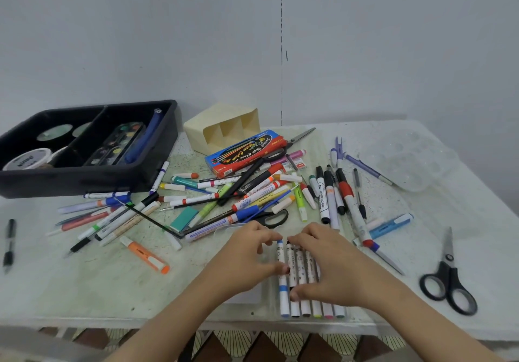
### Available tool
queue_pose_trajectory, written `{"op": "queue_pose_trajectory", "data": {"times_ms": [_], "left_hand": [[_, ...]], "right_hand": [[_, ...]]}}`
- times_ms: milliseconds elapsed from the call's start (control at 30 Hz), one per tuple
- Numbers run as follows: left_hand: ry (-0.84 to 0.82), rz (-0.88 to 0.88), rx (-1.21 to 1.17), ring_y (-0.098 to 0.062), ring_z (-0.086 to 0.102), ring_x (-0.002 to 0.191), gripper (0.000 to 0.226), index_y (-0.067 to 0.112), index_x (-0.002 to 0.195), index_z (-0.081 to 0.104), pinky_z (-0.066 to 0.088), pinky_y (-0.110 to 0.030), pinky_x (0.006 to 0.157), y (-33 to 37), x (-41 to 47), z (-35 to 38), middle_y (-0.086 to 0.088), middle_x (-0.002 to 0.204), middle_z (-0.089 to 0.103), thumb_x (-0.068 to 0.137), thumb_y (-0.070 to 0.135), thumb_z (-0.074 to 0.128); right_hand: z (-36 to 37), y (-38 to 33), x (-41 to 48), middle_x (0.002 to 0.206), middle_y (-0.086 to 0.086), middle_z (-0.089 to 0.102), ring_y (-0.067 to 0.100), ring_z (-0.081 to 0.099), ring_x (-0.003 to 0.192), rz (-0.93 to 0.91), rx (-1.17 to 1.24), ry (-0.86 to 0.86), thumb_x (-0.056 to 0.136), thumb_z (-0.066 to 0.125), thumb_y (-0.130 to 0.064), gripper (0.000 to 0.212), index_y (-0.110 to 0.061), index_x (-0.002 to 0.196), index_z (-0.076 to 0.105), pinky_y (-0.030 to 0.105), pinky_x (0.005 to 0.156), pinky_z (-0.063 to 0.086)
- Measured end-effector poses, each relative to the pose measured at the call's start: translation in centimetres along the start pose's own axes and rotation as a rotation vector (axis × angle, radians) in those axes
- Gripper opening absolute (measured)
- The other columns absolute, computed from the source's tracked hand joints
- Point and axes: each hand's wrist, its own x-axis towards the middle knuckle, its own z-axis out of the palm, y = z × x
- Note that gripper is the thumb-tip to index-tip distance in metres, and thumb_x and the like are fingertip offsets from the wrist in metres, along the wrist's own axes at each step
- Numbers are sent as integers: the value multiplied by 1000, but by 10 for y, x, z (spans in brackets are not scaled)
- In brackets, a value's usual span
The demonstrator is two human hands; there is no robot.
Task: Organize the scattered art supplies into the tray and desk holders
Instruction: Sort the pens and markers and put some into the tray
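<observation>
Several white markers (302, 302) lie side by side in a clear plastic case (247, 295) at the table's front edge. My left hand (247, 260) rests on the case, its fingers curled at the blue-tipped marker's top end. My right hand (325, 260) lies over the row, fingertips at the marker tops and thumb pressing their middle. Behind them spreads a loose pile of pens, markers and highlighters (224, 196). A black divided tray (84, 176) stands at the back left, a cream desk holder (224, 126) lies on its side behind the pile.
A crayon box (244, 151) and long scissors (300, 135) lie by the holder. Black scissors (449, 283) sit at the right, a clear paint palette (410, 162) at the back right, a black pen (9, 243) far left. The table edge runs just below the case.
</observation>
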Motion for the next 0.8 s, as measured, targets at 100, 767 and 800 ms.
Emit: {"op": "queue_pose_trajectory", "data": {"times_ms": [100, 767, 800], "left_hand": [[-22, 8, 5, 4, 46, 85, 60, 33, 127, 53, 35, -10, 64, -2, -2, -2, 21, 100, 41, 72, 48, 74], [-143, 38, 334, -6, 42, 108, 62, 36, 128, 42, 41, -26, 86, 11, -2, -9, 12, 117, 44, 74, 52, 69], [-148, 40, 354, -6, 41, 108, 63, 36, 129, 42, 41, -26, 85, 10, -1, -9, 12, 117, 44, 74, 53, 68]], "right_hand": [[0, -1, 1, 116, -14, 34, 5, 33, 108, -6, -52, -13, 69, 64, -66, 85, -32, 139, 32, 23, 93, 34], [-8, -6, -2, 117, -11, 33, 9, 35, 108, 1, -99, -77, 68, 64, -67, 85, -29, 138, 34, 31, 94, 39], [-9, -6, -2, 117, -11, 34, 10, 35, 108, 1, -102, -76, 68, 64, -67, 84, -28, 137, 36, 31, 94, 40]]}}
